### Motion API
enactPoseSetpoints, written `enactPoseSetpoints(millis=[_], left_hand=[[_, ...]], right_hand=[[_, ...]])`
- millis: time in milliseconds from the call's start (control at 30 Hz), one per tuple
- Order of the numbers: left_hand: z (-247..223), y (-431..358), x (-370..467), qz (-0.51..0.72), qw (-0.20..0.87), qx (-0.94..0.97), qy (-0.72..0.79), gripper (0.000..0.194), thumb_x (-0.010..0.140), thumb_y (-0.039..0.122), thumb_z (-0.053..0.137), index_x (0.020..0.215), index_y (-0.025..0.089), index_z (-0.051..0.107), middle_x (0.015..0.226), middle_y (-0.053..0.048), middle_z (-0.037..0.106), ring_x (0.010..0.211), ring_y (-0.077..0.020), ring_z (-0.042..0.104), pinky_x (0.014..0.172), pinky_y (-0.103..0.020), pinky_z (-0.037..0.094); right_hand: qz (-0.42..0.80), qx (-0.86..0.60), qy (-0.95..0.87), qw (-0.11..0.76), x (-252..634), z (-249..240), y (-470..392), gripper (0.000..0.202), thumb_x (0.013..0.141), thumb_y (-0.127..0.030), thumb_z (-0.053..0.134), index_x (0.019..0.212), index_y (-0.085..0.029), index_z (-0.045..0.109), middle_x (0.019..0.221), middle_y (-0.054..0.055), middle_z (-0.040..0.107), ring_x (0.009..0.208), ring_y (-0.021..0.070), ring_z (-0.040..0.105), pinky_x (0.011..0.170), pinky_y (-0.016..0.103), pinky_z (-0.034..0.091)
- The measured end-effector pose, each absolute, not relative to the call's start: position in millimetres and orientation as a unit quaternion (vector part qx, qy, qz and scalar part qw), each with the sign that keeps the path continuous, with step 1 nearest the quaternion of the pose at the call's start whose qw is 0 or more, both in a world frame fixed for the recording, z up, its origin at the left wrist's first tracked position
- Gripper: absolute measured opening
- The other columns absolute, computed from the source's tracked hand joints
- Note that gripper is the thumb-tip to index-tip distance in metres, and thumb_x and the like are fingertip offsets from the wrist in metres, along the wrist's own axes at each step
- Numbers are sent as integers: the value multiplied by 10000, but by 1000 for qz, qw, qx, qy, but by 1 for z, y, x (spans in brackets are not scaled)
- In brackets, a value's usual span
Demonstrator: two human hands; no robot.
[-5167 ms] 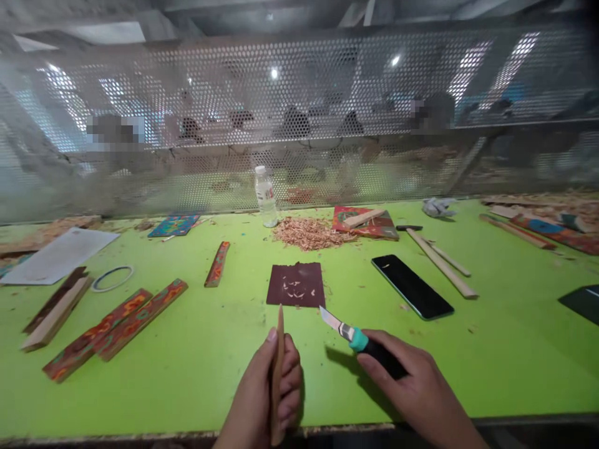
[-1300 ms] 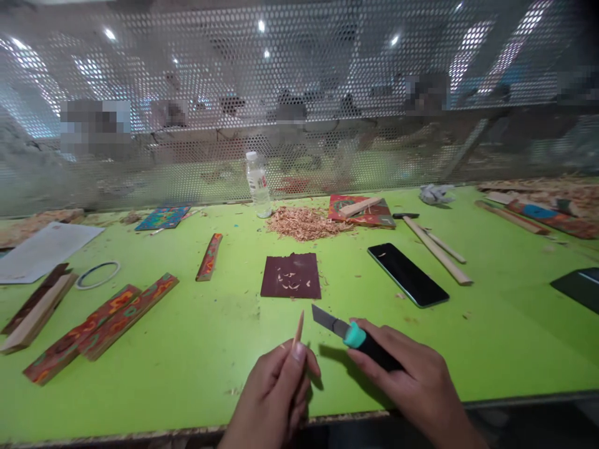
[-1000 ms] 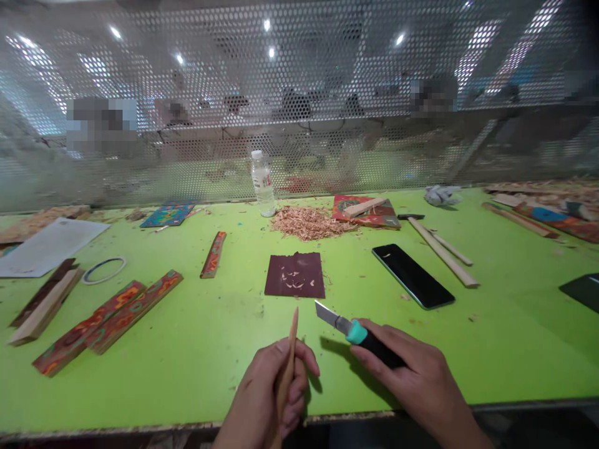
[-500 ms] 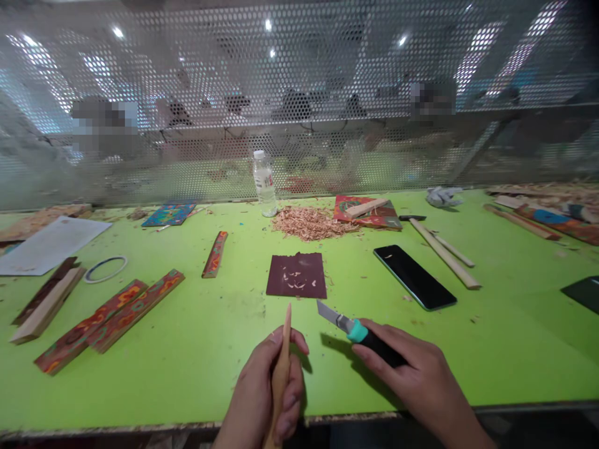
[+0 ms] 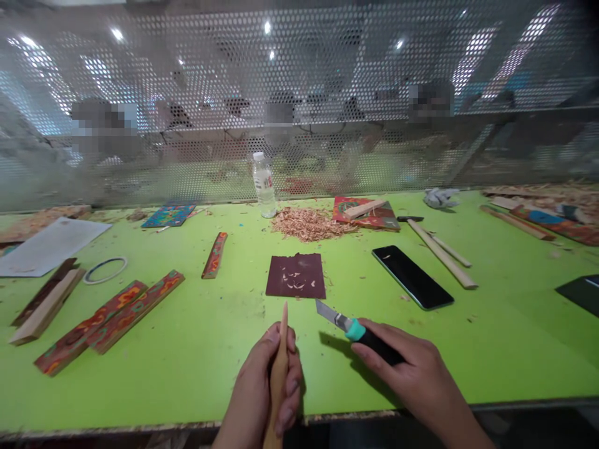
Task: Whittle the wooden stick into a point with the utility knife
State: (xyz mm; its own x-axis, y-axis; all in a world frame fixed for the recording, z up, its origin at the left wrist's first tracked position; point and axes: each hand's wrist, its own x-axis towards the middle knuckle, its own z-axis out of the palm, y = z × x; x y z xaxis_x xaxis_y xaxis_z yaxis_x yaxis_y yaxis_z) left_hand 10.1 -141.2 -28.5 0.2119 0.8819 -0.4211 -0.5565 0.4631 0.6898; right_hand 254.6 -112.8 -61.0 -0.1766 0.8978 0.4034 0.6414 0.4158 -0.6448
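My left hand is closed round a slim carved wooden stick, whose pointed tip faces away from me. In my right hand is a utility knife with a black and teal handle. Its bare blade points left and away, a short gap to the right of the stick and not touching it. Just beyond the stick's tip lies a dark brown square of sandpaper with a few pale shavings on it.
Wood shavings are heaped beside a water bottle. A phone and a hammer lie to the right. Painted wood strips, a tape ring and white paper lie left. A perforated metal screen closes the back.
The fingers of my left hand have drawn in round the stick, the index finger no longer sticking out. The stick has shifted slightly left. My right hand and the knife hardly moved.
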Motion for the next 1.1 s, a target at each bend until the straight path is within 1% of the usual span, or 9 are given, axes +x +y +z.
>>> enactPoseSetpoints(millis=[233, 400, 500, 567, 633, 800, 867, 967, 1100], left_hand=[[-29, -142, 9, 492, 752, 198, 392, 331, 1075, 451, 395, 878, 220, 529, 623, 56, 560, 321, -54, 352, 301, -151, 310], [-28, -142, 8, 492, 747, 202, 400, 316, 1045, 461, 520, 875, 200, 573, 662, 47, 561, 388, -55, 393, 361, -163, 307], [-31, -143, 8, 518, 720, 245, 392, 276, 1022, 454, 634, 951, 187, 627, 732, 22, 613, 512, -72, 500, 494, -177, 400], [-34, -144, 8, 542, 698, 258, 390, 273, 983, 452, 726, 1003, 187, 664, 853, -8, 660, 695, -102, 594, 662, -197, 475], [-36, -145, 6, 563, 674, 265, 398, 298, 928, 457, 807, 1010, 194, 691, 953, -18, 663, 836, -125, 609, 770, -212, 482], [-27, -140, 3, 552, 602, 329, 474, 358, 866, 524, 849, 933, 215, 682, 771, 40, 574, 688, -116, 531, 651, -217, 437], [-17, -134, 2, 553, 542, 377, 508, 366, 852, 535, 849, 920, 214, 687, 756, 42, 585, 665, -127, 545, 624, -229, 447], [1, -123, 2, 561, 439, 440, 547, 328, 829, 470, 874, 859, 200, 690, 754, 39, 602, 673, -130, 554, 612, -223, 438], [17, -107, 2, 576, 419, 454, 535, 268, 833, 397, 883, 831, 197, 705, 760, 30, 659, 686, -130, 571, 639, -225, 440]], right_hand=[[182, -508, -748, 386, 254, -61, -112, 315, 996, -487, 704, 1170, -248, 811, 1127, 83, 851, 948, 281, 829, 831, 331, 667], [198, -507, -743, 388, 253, -58, -112, 299, 994, -464, 705, 1173, -249, 811, 1129, 75, 850, 955, 275, 825, 818, 314, 655], [212, -513, -735, 388, 252, -57, -112, 313, 987, -478, 709, 1169, -248, 817, 1130, 77, 850, 956, 279, 823, 816, 317, 651], [220, -522, -728, 385, 251, -57, -112, 329, 976, -498, 715, 1161, -250, 826, 1137, 79, 849, 970, 288, 822, 824, 325, 649], [227, -531, -721, 384, 251, -56, -112, 345, 960, -510, 727, 1164, -254, 833, 1144, 77, 849, 988, 296, 819, 854, 339, 646], [258, -533, -701, 397, 249, -56, -112, 335, 933, -513, 749, 1151, -276, 843, 1153, 57, 848, 1019, 308, 812, 899, 360, 637], [273, -530, -693, 406, 248, -57, -111, 330, 926, -511, 751, 1150, -287, 844, 1166, 47, 845, 1042, 312, 806, 930, 372, 629], [282, -530, -684, 415, 247, -59, -110, 327, 920, -506, 747, 1149, -294, 845, 1166, 38, 846, 1059, 314, 803, 947, 381, 626], [277, -536, -676, 423, 246, -61, -108, 337, 912, -501, 746, 1139, -274, 849, 1151, 55, 849, 1053, 324, 805, 950, 402, 631]])
